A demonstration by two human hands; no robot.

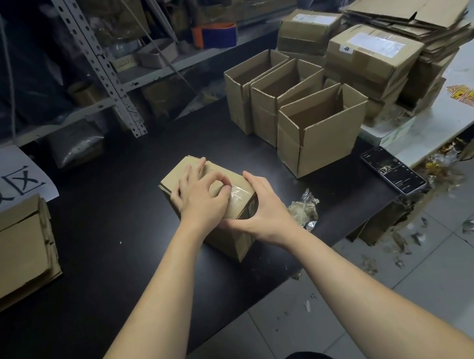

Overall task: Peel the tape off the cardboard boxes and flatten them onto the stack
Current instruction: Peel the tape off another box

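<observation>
A small closed cardboard box (184,172) stands on the black table (110,219), sealed along its top with clear tape (236,193). My left hand (201,197) lies on the box's top, thumb and forefinger pinching at the tape's near end. My right hand (261,209) cups the box's near right corner, thumb against the top edge. A stack of flattened boxes (6,252) lies at the table's left edge, below a white sign.
Three open boxes (322,133) stand at the table's back right, with sealed boxes (371,53) and flattened cardboard (408,9) on a white table beyond. A phone (392,169) lies near the right edge, crumpled tape (303,210) beside the box. Scraps litter the tiled floor.
</observation>
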